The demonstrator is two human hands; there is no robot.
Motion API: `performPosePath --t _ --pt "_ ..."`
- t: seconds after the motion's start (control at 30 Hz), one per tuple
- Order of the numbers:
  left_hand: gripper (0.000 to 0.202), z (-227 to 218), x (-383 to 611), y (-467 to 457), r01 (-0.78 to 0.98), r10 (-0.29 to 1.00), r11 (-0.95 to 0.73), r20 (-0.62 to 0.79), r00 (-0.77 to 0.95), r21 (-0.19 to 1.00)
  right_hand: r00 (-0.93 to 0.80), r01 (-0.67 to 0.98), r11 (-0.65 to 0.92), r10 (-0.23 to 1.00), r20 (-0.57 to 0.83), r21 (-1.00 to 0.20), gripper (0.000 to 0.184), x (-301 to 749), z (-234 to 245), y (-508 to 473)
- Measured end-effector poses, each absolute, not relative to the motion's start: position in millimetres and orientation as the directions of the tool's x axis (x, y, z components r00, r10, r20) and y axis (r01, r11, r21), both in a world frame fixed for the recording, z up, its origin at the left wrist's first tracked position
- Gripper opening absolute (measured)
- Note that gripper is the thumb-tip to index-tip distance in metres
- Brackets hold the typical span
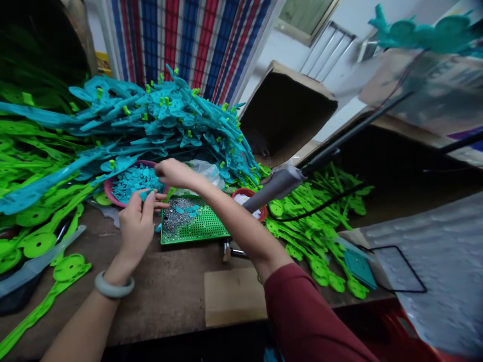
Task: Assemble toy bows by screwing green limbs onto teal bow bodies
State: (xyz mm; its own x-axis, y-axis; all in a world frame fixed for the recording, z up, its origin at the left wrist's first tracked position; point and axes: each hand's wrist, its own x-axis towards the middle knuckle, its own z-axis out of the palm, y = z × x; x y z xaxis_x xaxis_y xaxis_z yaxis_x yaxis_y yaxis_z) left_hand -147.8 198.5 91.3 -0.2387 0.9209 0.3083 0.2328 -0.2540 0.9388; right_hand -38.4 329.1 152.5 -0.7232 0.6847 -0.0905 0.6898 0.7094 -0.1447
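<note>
My left hand (138,221), with a pale bangle (114,285) on its wrist, is at the near edge of a pink bowl (109,193). Its thumb and forefinger are pinched on a small blue plastic piece (144,195), while other fingers stretch to the right. The bowl is full of small blue plastic pieces (132,180). Over the bowl's right rim, my right hand (175,173) has its fingers curled down and together; what they hold, if anything, is hidden. Below my right forearm lies a green perforated tray (206,221) with small metal parts (175,216) and several blue pieces.
Behind the bowl rises a heap of long blue plastic parts (158,115) with green clips. Green plastic parts (309,221) lie at both sides. A grey-wrapped bar (275,188) slants in from the right above a red bowl (260,213). A flat board (234,296) lies at the table's front.
</note>
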Motion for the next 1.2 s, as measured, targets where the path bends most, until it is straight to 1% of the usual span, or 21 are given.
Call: performPosePath --t 0.07,0.13,0.2,0.27,0.37,0.47,0.57,0.67,0.73,0.8,0.9,0.97,1.03,1.1,1.2 --pt "0.023 88.8 -149.4 200.4 0.373 0.918 -0.309 0.376 -0.122 0.875 -0.745 0.667 0.738 0.661 -0.087 -0.101 0.019 -57.4 139.9 337.4" --pt "0.024 84.5 -149.9 201.3 0.519 0.906 -0.370 0.423 0.018 0.771 -0.777 0.628 0.775 0.622 -0.092 -0.063 0.023 -67.8 128.8 342.8" --pt "0.024 80.5 -149.4 200.7 0.600 0.893 -0.398 0.443 0.080 0.694 -0.807 0.587 0.808 0.582 -0.102 -0.039 0.021 -71.0 121.8 346.1" --pt "0.026 77.8 -148.9 199.1 0.648 0.884 -0.398 0.460 0.082 0.650 -0.831 0.551 0.834 0.544 -0.118 -0.031 0.020 -71.1 118.7 348.8" --pt "0.029 74.9 -148.8 198.0 0.716 0.857 -0.415 0.505 0.101 0.561 -0.848 0.522 0.852 0.515 -0.128 -0.034 0.025 -72.4 118.9 352.9" --pt "0.027 68.8 -146.5 200.1 0.766 0.816 -0.483 0.536 0.218 0.424 -0.853 0.516 0.856 0.508 -0.118 -0.046 0.025 -74.1 121.9 357.1" --pt "0.025 59.9 -139.6 203.0 0.784 0.789 -0.538 0.511 0.341 0.309 -0.862 0.504 0.860 0.497 -0.098 -0.077 0.023 -71.9 126.5 361.5" --pt "0.027 52.8 -131.0 205.5 0.799 0.788 -0.549 0.469 0.399 0.243 -0.873 0.488 0.866 0.482 -0.078 -0.110 0.020 -68.0 131.4 366.5" --pt "0.027 50.0 -126.3 206.3 0.803 0.789 -0.553 0.450 0.418 0.222 -0.877 0.480 0.869 0.476 -0.066 -0.118 0.018 -67.5 133.2 368.5" --pt "0.029 48.4 -123.4 206.3 0.795 0.781 -0.567 0.448 0.436 0.214 -0.879 0.477 0.872 0.474 -0.054 -0.112 0.020 -70.0 132.4 368.3" --pt "0.038 47.7 -123.1 204.0 0.758 0.748 -0.614 0.469 0.470 0.220 -0.877 0.480 0.874 0.479 -0.033 -0.073 0.026 -77.8 125.3 366.1" --pt "0.038 49.1 -124.4 201.3 0.723 0.722 -0.649 0.490 0.489 0.235 -0.883 0.469 0.882 0.468 -0.027 -0.049 0.025 -83.4 117.5 365.5" --pt "0.035 51.9 -125.7 198.1 0.691 0.704 -0.673 0.515 0.489 0.263 -0.895 0.445 0.894 0.444 -0.031 -0.047 0.022 -87.0 109.6 366.2" --pt "0.032 55.9 -126.4 195.0 0.662 0.696 -0.685 0.543 0.470 0.306 -0.903 0.429 0.901 0.427 -0.035 -0.069 0.022 -87.5 104.3 368.3" --pt "0.025 62.7 -126.8 191.7 0.602 0.697 -0.693 0.583 0.418 0.397 -0.909 0.415 0.896 0.417 -0.024 -0.155 0.017 -83.4 104.1 373.3"
